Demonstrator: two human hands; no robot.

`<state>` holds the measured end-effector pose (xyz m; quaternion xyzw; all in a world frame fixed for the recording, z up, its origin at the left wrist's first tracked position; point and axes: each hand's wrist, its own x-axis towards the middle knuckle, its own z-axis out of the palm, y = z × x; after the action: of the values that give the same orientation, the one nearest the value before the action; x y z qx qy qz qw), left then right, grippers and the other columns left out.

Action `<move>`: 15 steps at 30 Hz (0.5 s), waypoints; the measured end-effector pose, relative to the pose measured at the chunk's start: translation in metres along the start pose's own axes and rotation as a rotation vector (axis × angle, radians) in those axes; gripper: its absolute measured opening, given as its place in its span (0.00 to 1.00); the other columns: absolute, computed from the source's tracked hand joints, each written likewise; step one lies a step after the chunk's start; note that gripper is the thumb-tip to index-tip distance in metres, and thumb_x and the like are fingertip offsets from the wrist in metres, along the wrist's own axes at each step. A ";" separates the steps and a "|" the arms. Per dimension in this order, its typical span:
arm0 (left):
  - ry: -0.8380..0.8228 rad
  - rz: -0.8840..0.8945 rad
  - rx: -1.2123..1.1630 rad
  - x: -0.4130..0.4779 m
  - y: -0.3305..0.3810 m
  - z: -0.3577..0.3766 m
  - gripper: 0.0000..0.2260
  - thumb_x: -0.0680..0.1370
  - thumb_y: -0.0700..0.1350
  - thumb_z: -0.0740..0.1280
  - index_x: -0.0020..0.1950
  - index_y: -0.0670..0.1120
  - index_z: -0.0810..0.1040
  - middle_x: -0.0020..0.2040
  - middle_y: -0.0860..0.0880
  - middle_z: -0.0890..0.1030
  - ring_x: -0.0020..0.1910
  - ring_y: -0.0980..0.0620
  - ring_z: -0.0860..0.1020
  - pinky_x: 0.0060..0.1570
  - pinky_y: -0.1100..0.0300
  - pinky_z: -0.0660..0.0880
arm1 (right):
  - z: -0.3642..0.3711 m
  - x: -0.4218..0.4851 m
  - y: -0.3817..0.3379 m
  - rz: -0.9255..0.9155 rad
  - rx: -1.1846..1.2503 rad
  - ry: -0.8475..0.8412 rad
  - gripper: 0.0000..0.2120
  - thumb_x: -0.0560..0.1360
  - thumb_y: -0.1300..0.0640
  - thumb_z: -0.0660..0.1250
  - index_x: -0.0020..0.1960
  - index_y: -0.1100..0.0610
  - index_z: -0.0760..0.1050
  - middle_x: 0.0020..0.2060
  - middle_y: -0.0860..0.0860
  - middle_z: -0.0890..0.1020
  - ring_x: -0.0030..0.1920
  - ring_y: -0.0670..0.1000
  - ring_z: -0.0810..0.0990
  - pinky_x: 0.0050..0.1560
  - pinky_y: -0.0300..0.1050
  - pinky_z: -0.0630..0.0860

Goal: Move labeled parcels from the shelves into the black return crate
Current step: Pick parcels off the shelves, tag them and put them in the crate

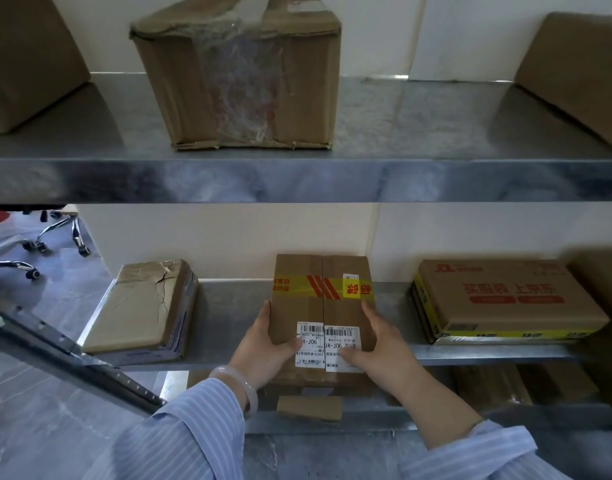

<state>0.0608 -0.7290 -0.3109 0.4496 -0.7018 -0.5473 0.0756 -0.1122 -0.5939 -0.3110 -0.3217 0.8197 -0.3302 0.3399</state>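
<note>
- The left hand (263, 344) grips the left edge of the labeled parcel (308, 306), thumb on top; the right hand (377, 341) grips the right edge the same way. Both holds sit at the near end only, so the far end could dip or twist as the parcel comes out.
- Both thumbs press on the 2 white labels (327, 344). A slide of the thumbs could crease or peel them, and a sorter would then struggle to read them.
- The top flaps meet at a center seam held by 1 band of yellow tape (297, 289). A hard squeeze from the sides might buckle that seam.
- The parcel lies on the middle shelf (235, 306), its near end past the front lip; I cannot tell whether its base touches the metal. Dragging it over the lip could scuff it.
- The bracelet (240, 386) on the left wrist hangs near the shelf below and might knock it.
- The upper shelf (401, 133) runs right above, so too high a lift would hit its front edge.
- The flat wrapped parcel (142, 306) and the printed carton (505, 299) sit well apart on either side, so a sideways bump seems unlikely.
- The black return crate is out of view, so turning to find it while carrying risks a clip on the slotted post (72, 348).
</note>
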 end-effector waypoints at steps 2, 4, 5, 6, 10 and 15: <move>-0.013 0.002 0.026 0.001 0.000 0.000 0.30 0.76 0.47 0.73 0.68 0.62 0.58 0.55 0.59 0.79 0.52 0.61 0.78 0.47 0.70 0.72 | -0.001 -0.001 0.001 0.006 0.002 0.003 0.48 0.68 0.50 0.78 0.78 0.42 0.51 0.72 0.47 0.66 0.71 0.49 0.67 0.72 0.50 0.65; -0.007 -0.006 0.022 -0.001 0.001 0.000 0.28 0.75 0.49 0.73 0.67 0.62 0.60 0.58 0.57 0.78 0.53 0.62 0.77 0.48 0.69 0.74 | -0.002 0.000 0.003 -0.013 0.021 0.013 0.50 0.64 0.46 0.78 0.77 0.38 0.52 0.71 0.46 0.68 0.70 0.48 0.69 0.71 0.53 0.68; 0.021 -0.005 0.025 -0.002 0.002 0.000 0.29 0.74 0.51 0.73 0.69 0.62 0.61 0.63 0.55 0.76 0.57 0.58 0.77 0.54 0.64 0.76 | -0.003 0.000 0.007 -0.032 0.032 0.016 0.51 0.62 0.43 0.78 0.77 0.37 0.52 0.71 0.45 0.69 0.70 0.48 0.69 0.71 0.54 0.69; 0.069 0.001 0.053 -0.001 0.004 0.002 0.31 0.73 0.55 0.73 0.71 0.63 0.61 0.69 0.52 0.71 0.64 0.53 0.74 0.61 0.55 0.75 | -0.004 0.000 0.010 -0.052 0.040 0.024 0.51 0.60 0.40 0.77 0.76 0.36 0.53 0.70 0.44 0.69 0.70 0.47 0.69 0.70 0.54 0.69; 0.177 0.105 0.217 -0.002 0.031 0.016 0.39 0.73 0.59 0.71 0.78 0.64 0.51 0.80 0.54 0.51 0.78 0.45 0.54 0.74 0.42 0.60 | -0.017 -0.011 0.006 -0.112 -0.017 0.095 0.41 0.67 0.45 0.76 0.75 0.39 0.59 0.70 0.41 0.68 0.71 0.44 0.66 0.71 0.53 0.68; 0.074 0.299 0.354 0.000 0.064 0.045 0.37 0.75 0.62 0.68 0.77 0.66 0.49 0.80 0.59 0.48 0.79 0.49 0.48 0.76 0.45 0.55 | -0.050 -0.027 0.017 -0.052 0.036 0.277 0.38 0.71 0.53 0.75 0.76 0.48 0.61 0.69 0.43 0.68 0.70 0.44 0.65 0.72 0.47 0.64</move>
<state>-0.0017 -0.6974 -0.2747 0.3667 -0.8423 -0.3817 0.1016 -0.1409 -0.5477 -0.2871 -0.2878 0.8441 -0.3950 0.2205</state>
